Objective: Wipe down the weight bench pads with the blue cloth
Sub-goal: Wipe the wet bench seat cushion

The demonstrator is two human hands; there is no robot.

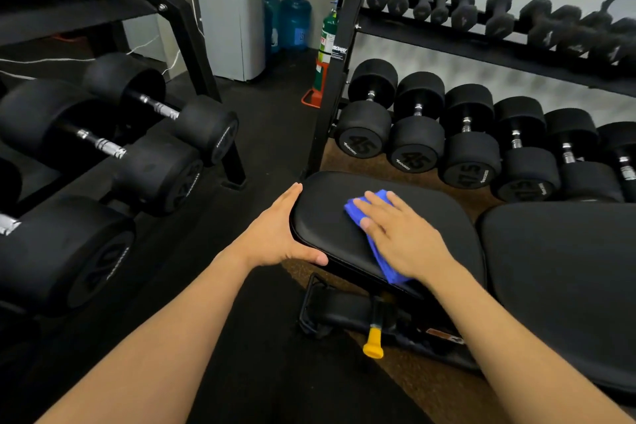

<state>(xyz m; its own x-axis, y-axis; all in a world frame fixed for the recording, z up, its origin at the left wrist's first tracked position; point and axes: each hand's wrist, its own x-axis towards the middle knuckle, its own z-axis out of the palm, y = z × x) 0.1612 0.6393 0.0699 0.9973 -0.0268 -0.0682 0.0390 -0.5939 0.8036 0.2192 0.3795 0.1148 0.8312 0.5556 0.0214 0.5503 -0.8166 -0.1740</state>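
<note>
The black seat pad (430,217) of the weight bench lies in the middle of the view, with the larger back pad (564,279) to its right. My right hand (402,234) presses flat on the blue cloth (382,258), which lies folded on the seat pad with its ends showing above and below my palm. My left hand (278,234) grips the pad's left rim, fingers along the edge and thumb underneath the near side. Most of the cloth is hidden under my right hand.
A dumbbell rack (447,134) with several black dumbbells stands right behind the bench. Another rack of big dumbbells (137,155) is on the left. Below the seat sit the bench frame and a yellow adjustment knob (373,344). Water jugs (292,17) and a fire extinguisher (325,45) stand at the back.
</note>
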